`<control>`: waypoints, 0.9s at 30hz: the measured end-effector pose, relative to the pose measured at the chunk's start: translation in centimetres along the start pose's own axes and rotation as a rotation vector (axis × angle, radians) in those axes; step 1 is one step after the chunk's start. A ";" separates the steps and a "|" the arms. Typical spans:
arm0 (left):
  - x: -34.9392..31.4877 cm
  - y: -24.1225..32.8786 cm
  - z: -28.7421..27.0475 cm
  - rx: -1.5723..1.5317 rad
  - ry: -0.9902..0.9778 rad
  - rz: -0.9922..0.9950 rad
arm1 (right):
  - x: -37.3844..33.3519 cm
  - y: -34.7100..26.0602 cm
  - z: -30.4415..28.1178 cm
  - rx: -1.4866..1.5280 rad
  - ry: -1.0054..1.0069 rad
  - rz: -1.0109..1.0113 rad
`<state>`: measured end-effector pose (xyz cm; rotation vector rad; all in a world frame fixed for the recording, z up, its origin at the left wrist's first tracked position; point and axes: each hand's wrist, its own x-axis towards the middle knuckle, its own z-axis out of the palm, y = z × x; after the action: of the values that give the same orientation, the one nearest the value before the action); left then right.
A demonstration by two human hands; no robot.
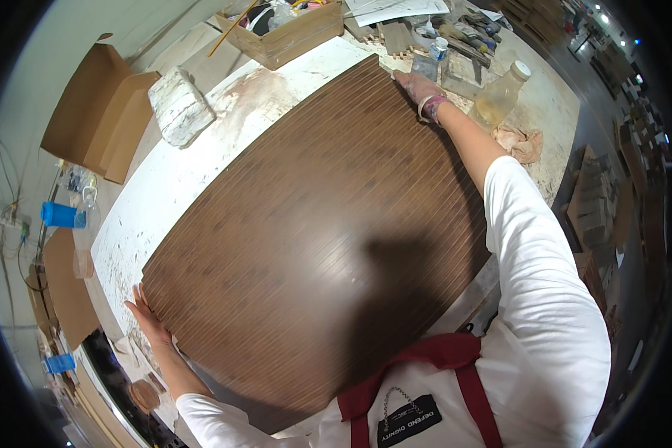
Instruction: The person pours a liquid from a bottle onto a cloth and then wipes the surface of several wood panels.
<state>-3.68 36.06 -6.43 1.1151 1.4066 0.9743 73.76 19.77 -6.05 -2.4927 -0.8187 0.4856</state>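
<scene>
A large brown wood-grain panel (276, 201) with fine parallel grooves lies in front of me, slanting from lower left to upper right over a white table. My left hand (151, 321) is at the panel's left end, holding its edge with fingers stretched along it and partly apart. At the far right corner, my right hand (423, 93) holds the other edge. That hand has a pinkish, stained covering, and its fingertips close on the rim. The underside of the panel is hidden.
On the white worktop (138, 213) stand a white-wrapped block (179, 108) and an open cardboard box (101, 112). Farther off is a filled carton (284, 41). By my right arm are a bottle of yellowish liquid (500, 97), a crumpled cloth (519, 144) and tools (467, 41). A blue cup (61, 215) is at left.
</scene>
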 end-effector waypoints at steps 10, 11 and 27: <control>1.7 1.0 1.2 0.129 0.024 0.083 | 3.3 -4.4 0.8 0.114 0.259 -0.270; 1.9 1.2 1.6 0.099 -0.020 0.051 | 3.3 -5.9 0.9 0.079 0.155 -0.268; 3.1 1.8 3.4 0.233 -0.161 0.089 | 5.9 -6.8 2.1 -0.009 0.092 -0.022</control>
<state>-0.13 39.48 -5.88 1.4077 1.3728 0.7768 74.12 28.99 -5.26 -2.4911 -0.8131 0.3571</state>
